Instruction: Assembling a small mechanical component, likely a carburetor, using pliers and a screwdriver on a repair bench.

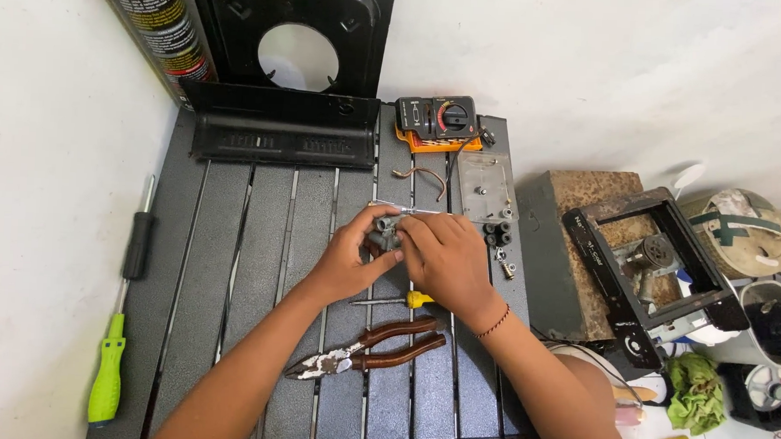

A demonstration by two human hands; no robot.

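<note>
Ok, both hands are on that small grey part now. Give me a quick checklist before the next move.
1. Grip: left hand and right hand both close around the small grey part: ok.
2. Part's condition: mostly hidden by fingers: cannot tell.
3. Pliers within reach, lying on the slatted table just below the hands: ok.
4. Yellow-handled screwdriver beside the right wrist: ok.
5. Small loose fittings lie apart, right of the hands, near the table edge: not ok.
6. Multimeter setting: cannot tell.
</note>
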